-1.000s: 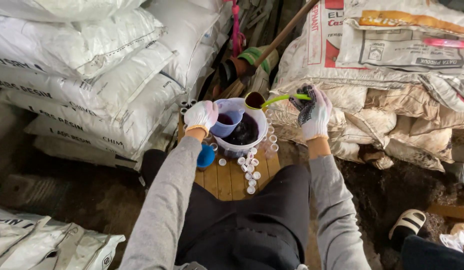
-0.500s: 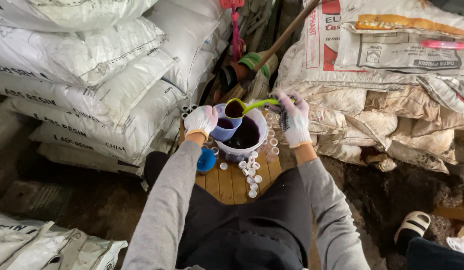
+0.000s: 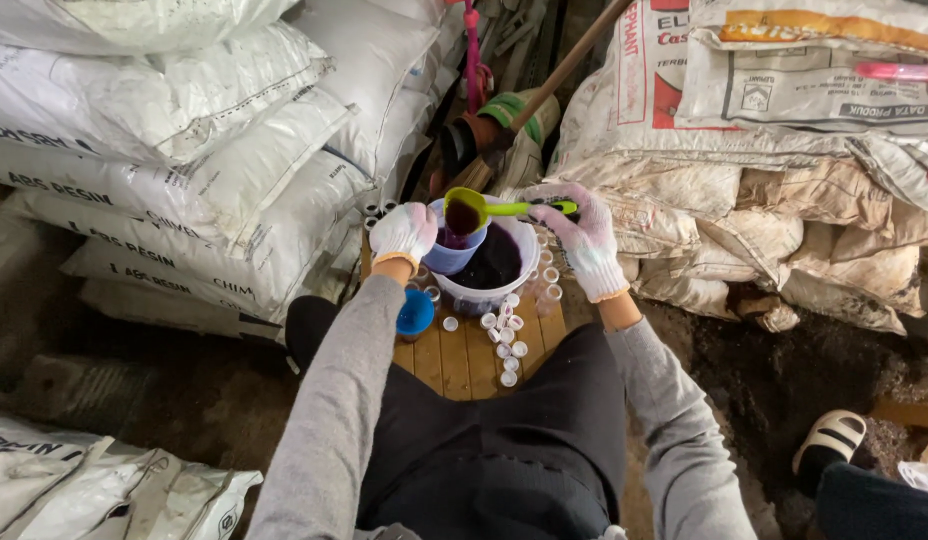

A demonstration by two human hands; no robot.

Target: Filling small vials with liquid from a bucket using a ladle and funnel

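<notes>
Now that I've swung the ladle (image 3: pixel 474 212) left, its green scoop sits right over the small blue cup (image 3: pixel 452 252), where a second ago it hung further right by the bucket's far rim. It's full of dark purple liquid, so the scoop out of the white bucket (image 3: pixel 496 272) is done and it's lined up above the cup. My right hand (image 3: pixel 582 240), just right of centre frame, is closed around the handle's end. My left hand (image 3: pixel 404 232) is wrapped round the cup, holding it tilted against the bucket. Little white caps (image 3: pixel 508 340) are scattered on the wooden board (image 3: pixel 464 362) below, a blue lid (image 3: pixel 416 314) at its left edge.
</notes>
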